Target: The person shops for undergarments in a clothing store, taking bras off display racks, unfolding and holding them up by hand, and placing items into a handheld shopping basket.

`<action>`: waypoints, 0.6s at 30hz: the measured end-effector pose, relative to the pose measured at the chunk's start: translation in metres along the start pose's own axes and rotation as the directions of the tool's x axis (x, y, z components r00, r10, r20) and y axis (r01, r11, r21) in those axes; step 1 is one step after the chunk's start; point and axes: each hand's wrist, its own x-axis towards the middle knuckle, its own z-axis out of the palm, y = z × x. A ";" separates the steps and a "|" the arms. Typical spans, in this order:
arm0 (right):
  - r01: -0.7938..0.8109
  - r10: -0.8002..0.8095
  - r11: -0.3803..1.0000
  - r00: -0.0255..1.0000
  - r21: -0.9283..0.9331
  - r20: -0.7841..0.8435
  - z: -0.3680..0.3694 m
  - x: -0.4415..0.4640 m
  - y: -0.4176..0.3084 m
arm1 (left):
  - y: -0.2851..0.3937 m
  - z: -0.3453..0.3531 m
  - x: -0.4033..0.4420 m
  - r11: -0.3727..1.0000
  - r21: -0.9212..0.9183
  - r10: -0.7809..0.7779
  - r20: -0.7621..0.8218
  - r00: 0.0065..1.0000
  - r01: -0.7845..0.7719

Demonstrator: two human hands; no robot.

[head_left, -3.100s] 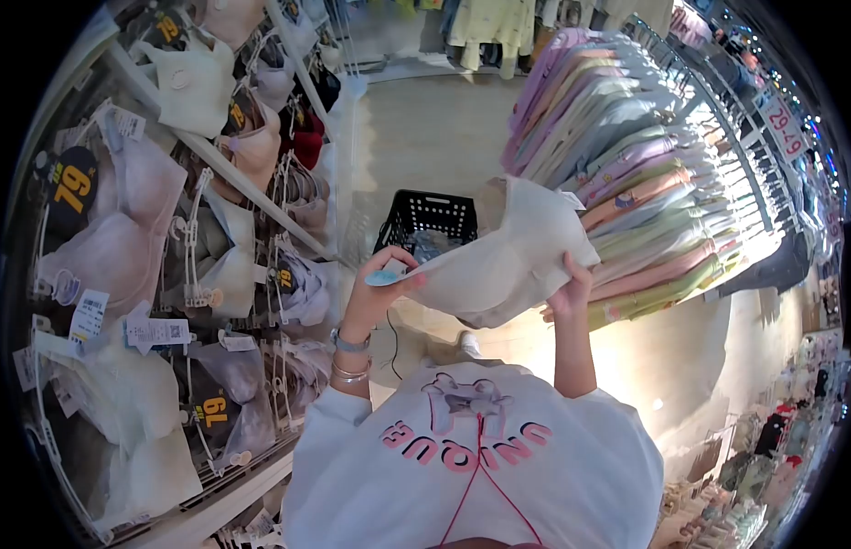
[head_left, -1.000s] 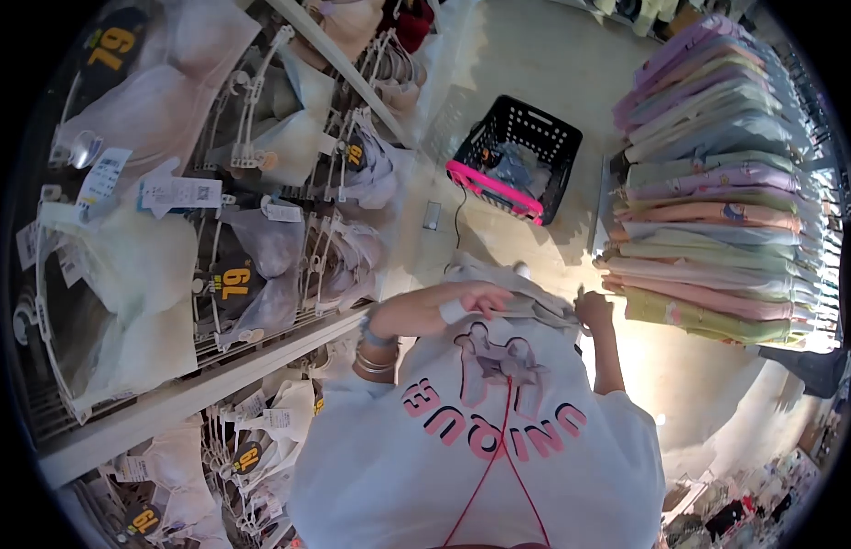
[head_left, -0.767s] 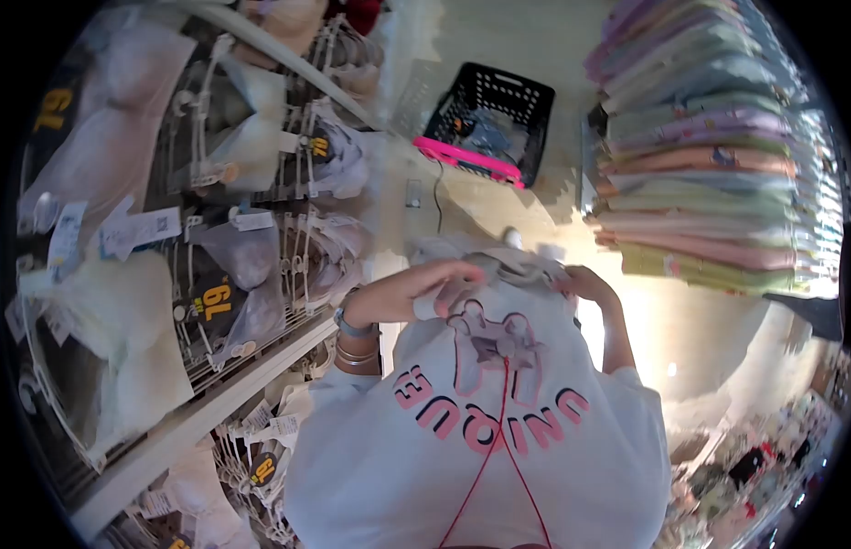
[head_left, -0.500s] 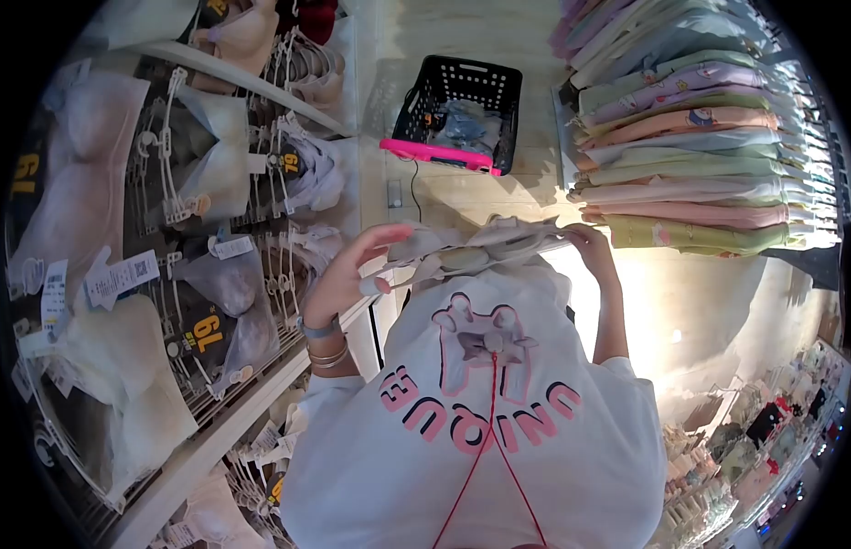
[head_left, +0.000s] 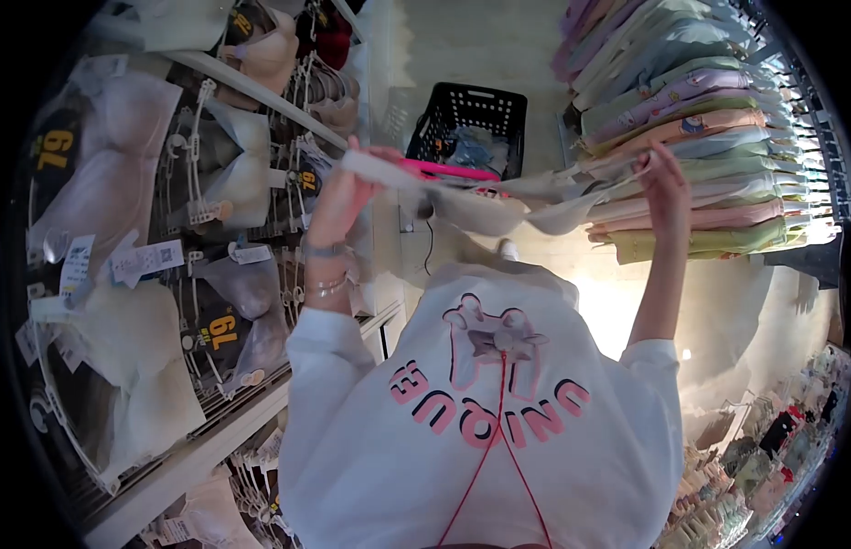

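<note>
A pale bra [head_left: 480, 215] is stretched out between my two hands in front of my white top [head_left: 508, 412]. My left hand [head_left: 352, 188], a band and bracelets at its wrist, is closed on one end of it. At the other end, my right hand [head_left: 663, 178] pinches the band. The bra's two cups hang in the middle, slightly blurred, and it partly covers the near side of a black basket [head_left: 521, 119] with a pink handle. Bluish packed items [head_left: 478, 146] lie in the basket on the floor.
Shelving with hanging bras [head_left: 123, 165] and black "79" signs [head_left: 55, 149] fills the left side. A rail of pastel garments [head_left: 700, 123] stands at the right. More small garments [head_left: 754, 467] hang at the lower right. Pale floor [head_left: 462, 46] shows beyond the basket.
Both hands have moved forward and apart, away from my top. The bra, bunched close to my top before, is now pulled out wide. The view has shifted a little against the shelves and basket.
</note>
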 end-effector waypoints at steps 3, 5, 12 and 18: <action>0.053 -0.056 0.996 0.998 -0.074 -0.038 0.023 0.025 -0.041 | 0.030 0.016 0.032 0.912 -0.408 -0.077 -0.076 0.994 0.039; 0.114 -0.121 0.984 0.992 -0.139 -0.041 0.030 0.040 -0.062 | 0.042 0.001 0.056 0.770 -0.638 -0.125 -0.138 0.983 0.009; 0.234 -0.270 0.905 0.962 -0.356 -0.052 0.026 0.087 -0.129 | 0.117 -0.022 0.105 0.641 -0.761 0.002 0.135 0.991 0.103; 0.332 -0.409 0.849 0.905 -0.411 -0.114 0.037 0.092 -0.161 | 0.165 0.020 0.098 0.630 -0.751 0.039 0.289 0.957 0.201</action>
